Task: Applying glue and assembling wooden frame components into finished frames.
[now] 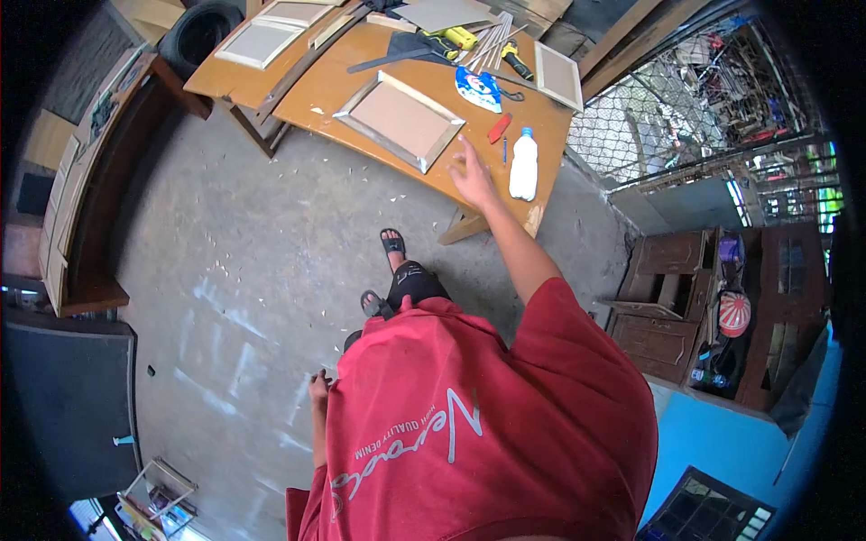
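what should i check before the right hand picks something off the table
1. Right hand free: ok, fingers spread, holding nothing.
2. White bottle within reach: ok, just right of the hand, lying flat.
3. Bottle capped: ok, blue cap on.
4. Red knife clear of the hand: ok, beyond the fingertips, apart from them.
5. Frame steady on the table: ok, lying flat, left of the hand.
6. Left hand free: cannot tell, hangs by the hip, mostly hidden.
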Demonstrator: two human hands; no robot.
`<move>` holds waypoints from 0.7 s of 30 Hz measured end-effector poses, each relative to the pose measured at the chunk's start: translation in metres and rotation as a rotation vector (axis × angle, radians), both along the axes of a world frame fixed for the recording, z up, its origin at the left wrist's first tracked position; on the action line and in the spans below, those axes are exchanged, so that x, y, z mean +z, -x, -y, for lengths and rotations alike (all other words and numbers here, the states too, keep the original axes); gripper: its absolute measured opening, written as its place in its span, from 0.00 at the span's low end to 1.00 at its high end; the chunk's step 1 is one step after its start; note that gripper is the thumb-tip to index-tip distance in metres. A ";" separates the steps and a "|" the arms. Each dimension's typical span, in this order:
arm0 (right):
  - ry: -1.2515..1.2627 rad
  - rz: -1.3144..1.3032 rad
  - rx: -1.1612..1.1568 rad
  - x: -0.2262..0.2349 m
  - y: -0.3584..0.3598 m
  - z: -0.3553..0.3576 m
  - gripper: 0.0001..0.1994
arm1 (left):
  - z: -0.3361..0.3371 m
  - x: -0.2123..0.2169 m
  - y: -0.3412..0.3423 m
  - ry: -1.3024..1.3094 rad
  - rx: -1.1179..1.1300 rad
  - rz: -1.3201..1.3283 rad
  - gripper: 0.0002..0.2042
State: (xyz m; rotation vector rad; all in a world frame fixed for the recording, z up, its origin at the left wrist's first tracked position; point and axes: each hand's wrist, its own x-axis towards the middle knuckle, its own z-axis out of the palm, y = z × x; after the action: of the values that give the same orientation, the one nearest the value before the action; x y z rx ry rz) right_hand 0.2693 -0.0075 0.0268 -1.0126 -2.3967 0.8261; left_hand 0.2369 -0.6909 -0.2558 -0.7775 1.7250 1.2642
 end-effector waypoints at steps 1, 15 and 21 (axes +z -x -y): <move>-0.017 0.002 -0.016 -0.003 -0.015 -0.010 0.35 | -0.020 0.014 0.010 0.037 -0.051 -0.017 0.20; -0.126 -0.204 -0.642 -0.012 -0.079 -0.186 0.45 | -0.166 0.038 0.010 -0.680 -0.671 -1.233 0.29; 0.079 -0.119 -0.497 -0.023 -0.073 -0.226 0.52 | -0.299 0.102 0.049 0.170 -0.330 -0.523 0.15</move>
State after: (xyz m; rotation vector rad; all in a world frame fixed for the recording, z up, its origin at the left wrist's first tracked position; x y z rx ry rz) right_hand 0.3427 0.2187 0.0034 -1.4618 -1.8997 0.7700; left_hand 0.1879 -0.3918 -0.1542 -0.2375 2.2911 1.1619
